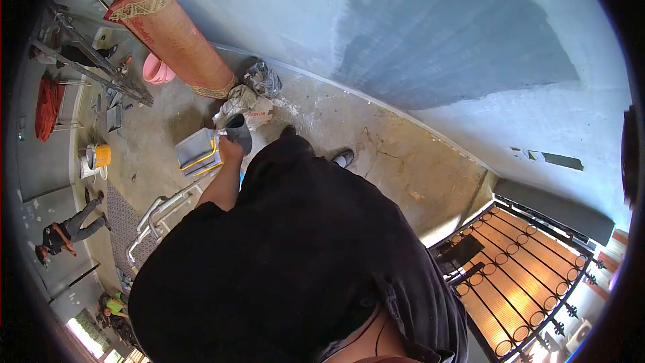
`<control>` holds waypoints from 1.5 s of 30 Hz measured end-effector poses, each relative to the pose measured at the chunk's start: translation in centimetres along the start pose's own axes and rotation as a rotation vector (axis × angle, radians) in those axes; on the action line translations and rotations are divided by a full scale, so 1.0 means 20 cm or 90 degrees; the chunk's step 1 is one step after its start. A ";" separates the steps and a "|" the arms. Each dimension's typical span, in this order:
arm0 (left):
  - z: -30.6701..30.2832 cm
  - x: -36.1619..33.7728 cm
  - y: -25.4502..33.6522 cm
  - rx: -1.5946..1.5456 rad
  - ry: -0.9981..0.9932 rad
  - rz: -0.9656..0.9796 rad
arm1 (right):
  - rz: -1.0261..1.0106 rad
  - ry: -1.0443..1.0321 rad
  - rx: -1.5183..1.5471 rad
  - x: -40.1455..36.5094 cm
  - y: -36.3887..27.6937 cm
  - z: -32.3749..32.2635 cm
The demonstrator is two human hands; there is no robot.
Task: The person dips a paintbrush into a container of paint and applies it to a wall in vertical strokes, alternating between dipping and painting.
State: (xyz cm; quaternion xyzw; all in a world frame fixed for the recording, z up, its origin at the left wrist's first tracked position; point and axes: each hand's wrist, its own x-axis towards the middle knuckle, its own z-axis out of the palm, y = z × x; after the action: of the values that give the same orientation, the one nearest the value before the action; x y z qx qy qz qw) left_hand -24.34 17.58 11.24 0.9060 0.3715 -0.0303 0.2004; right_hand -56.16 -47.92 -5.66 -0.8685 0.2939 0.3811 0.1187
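Note:
My left hand (230, 150) reaches down and forward on the left, its fingers closed around something small and whitish at their tips; I cannot tell what they hold. Just beside it, partly behind the fingers, is a dark bucket-like container (242, 138) with a black opening. Left of the hand are grey step-like panels (195, 148) with yellow edges. White metal tubing (161, 214) stands below them, near my forearm. My right hand is out of sight; my black shirt covers the middle of the view.
A rolled red carpet (178, 37) leans at the wall near a pink bucket (156, 69), a mortar bag (258, 115) and a black plastic bag (263, 79). Left are a yellow-and-white bucket (101, 156) and a person (62, 235). A black metal grille (521, 272) stands right.

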 end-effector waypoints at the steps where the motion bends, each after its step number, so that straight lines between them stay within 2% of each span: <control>1: -0.02 0.03 0.04 -0.001 -0.008 0.029 | 0.026 0.007 0.036 -0.04 -0.02 0.00; 7: 0.01 0.42 0.22 0.078 -0.062 0.118 | 0.167 0.142 0.398 -0.23 -0.39 -0.23; 9: 0.01 0.59 0.28 -0.001 -0.030 0.223 | 0.205 0.177 0.571 -0.31 -0.62 -0.38; 12: -0.01 0.78 0.33 -0.030 0.017 0.266 | 0.373 0.135 0.845 -0.37 -1.07 -0.63; 13: -0.01 0.86 0.33 -0.043 0.021 0.272 | 0.365 0.148 0.853 -0.33 -1.15 -0.62; 16: -0.08 1.02 0.27 -0.065 0.001 0.250 | 0.292 0.165 1.063 -0.32 -1.43 -0.63; 21: -0.19 1.32 0.04 -0.033 -0.020 0.195 | 0.333 0.177 1.059 -0.41 -1.72 -0.52; 24: -0.28 1.40 -0.09 -0.009 -0.018 0.138 | 0.376 0.177 1.024 -0.50 -1.77 -0.38; 26: -0.34 1.40 -0.16 -0.015 -0.026 0.085 | 0.366 0.159 0.906 -0.50 -1.69 -0.18; 28: -0.30 1.44 -0.31 -0.002 0.001 0.123 | 0.321 0.115 0.654 -0.45 -1.55 0.10; 31: -0.26 1.40 -0.43 -0.029 0.001 0.061 | 0.169 0.020 0.107 -0.31 -1.25 0.55; 33: -0.20 1.34 -0.48 -0.010 0.010 -0.005 | 0.089 -0.021 -0.116 -0.33 -1.09 0.68; 34: -0.20 1.30 -0.49 0.016 0.012 -0.047 | 0.089 -0.010 -0.114 -0.29 -1.07 0.62; 36: -0.20 1.24 -0.48 0.001 -0.016 -0.115 | 0.206 0.009 0.074 -0.23 -1.05 0.50; 39: -0.21 1.19 -0.44 -0.014 -0.006 -0.058 | 0.400 0.150 0.475 -0.19 -1.16 0.14; 41: -0.26 1.16 -0.32 0.006 0.006 -0.040 | 0.398 0.219 0.579 -0.12 -1.27 -0.05; 42: -0.26 1.16 -0.29 -0.001 -0.020 -0.005 | 0.354 0.224 0.540 -0.13 -1.33 -0.20; 45: -0.21 1.15 -0.21 -0.037 -0.039 0.057 | 0.279 0.269 0.628 -0.17 -1.50 -0.53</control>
State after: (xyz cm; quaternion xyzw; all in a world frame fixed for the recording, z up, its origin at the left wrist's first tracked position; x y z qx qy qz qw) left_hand -10.87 37.10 8.97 0.9142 0.3251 -0.0386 0.2390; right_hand -33.70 -26.97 3.48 -0.6866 0.6270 0.0327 0.3666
